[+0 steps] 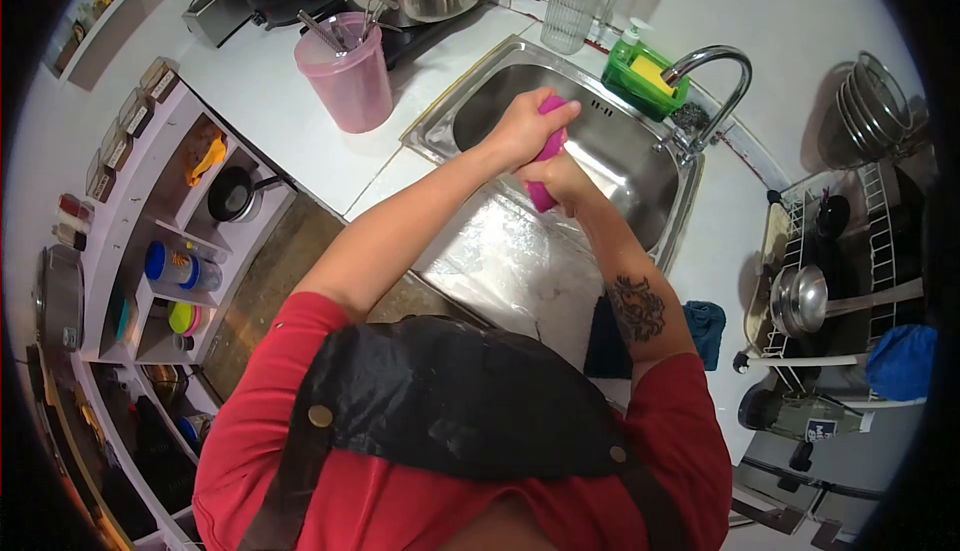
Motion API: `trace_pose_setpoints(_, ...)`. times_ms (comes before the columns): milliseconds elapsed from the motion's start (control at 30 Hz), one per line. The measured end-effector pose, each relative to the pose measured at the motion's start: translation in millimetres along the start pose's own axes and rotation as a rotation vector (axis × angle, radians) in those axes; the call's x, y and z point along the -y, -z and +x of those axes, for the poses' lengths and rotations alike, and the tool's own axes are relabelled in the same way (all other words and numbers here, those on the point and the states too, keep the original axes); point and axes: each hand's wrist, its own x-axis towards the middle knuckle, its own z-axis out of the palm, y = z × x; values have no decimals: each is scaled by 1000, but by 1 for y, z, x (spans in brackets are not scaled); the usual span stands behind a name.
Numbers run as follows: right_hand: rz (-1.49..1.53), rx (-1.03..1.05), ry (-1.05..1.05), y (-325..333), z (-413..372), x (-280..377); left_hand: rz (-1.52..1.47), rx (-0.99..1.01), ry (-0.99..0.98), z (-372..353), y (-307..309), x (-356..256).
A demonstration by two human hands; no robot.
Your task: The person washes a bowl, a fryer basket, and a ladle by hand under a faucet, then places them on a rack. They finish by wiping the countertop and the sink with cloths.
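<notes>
A bunched magenta cloth (541, 197) is squeezed between my two hands over the near left side of the steel sink (625, 176). My left hand (528, 131) wraps its upper end, fingers closed. Just below, my right hand (562, 181) is closed round its lower part. The hands almost touch, and some of the cloth shows between them. The curved faucet (740, 71) stands at the back right of the sink, apart from my hands. Below them lies the wet, shiny counter (510, 251).
Behind the sink are a green caddy (640, 86) with a yellow sponge and a glass pitcher (575, 6). A pink container (345, 76) with utensils stands left. A dish rack (790, 241) is right. A dark teal cloth (705, 331) lies near my right forearm.
</notes>
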Motion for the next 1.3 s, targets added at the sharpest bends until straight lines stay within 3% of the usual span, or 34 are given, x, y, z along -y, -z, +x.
trace_pose_setpoints(33,-4,0,1,5,7,-6,-44,-62,55,9,-3,7)
trace_pose_setpoints(100,-109,-181,235,18,26,-30,56,-142,15,22,-10,18)
trace_pose_setpoints(300,-634,-373,250,36,33,-53,492,-361,-2,47,-19,64)
trace_pose_setpoints(433,-895,-431,255,51,47,-87,538,-356,110,47,-24,72)
trace_pose_setpoints(700,-1120,-408,-150,43,33,-66,680,-381,168,51,-21,90)
trace_pose_setpoints(767,-785,-361,255,60,35,-80,490,-145,171,47,-19,71)
trace_pose_setpoints(800,-658,-289,330,82,47,-96,807,-226,-135,34,-17,57)
trace_pose_setpoints(833,-680,-246,384,82,24,-66,1115,-302,-454,19,-12,41)
trace_pose_setpoints(867,-695,-204,438,78,0,-34,975,-236,-486,13,-1,29)
trace_pose_setpoints(933,-748,-281,386,98,-43,-24,645,-84,-421,-6,21,0)
trace_pose_setpoints(1000,-999,-351,-119,101,-113,13,396,-13,-293,-40,39,-33)
trace_pose_setpoints(1033,-1015,-498,-135,105,-148,9,339,-22,-256,-60,48,-46)
trace_pose_setpoints(1067,-1284,-707,-328,104,-177,1,279,-65,-250,-80,58,-56)
trace_pose_setpoints(1133,-1337,-919,-727,101,-217,-29,227,-133,-258,-114,86,-67)
trace_pose_setpoints(1167,-1219,-955,-769,106,-231,-52,234,-155,-267,-130,103,-71)
trace_pose_setpoints(1200,-1347,-935,-561,130,-249,-77,237,-168,-297,-144,118,-73)
trace_pose_setpoints(1233,-1244,-982,-335,137,-262,-86,237,-181,-326,-157,132,-74)
trace_pose_setpoints(1300,-780,-937,-97,122,-268,-65,325,-222,-377,-178,161,-72)
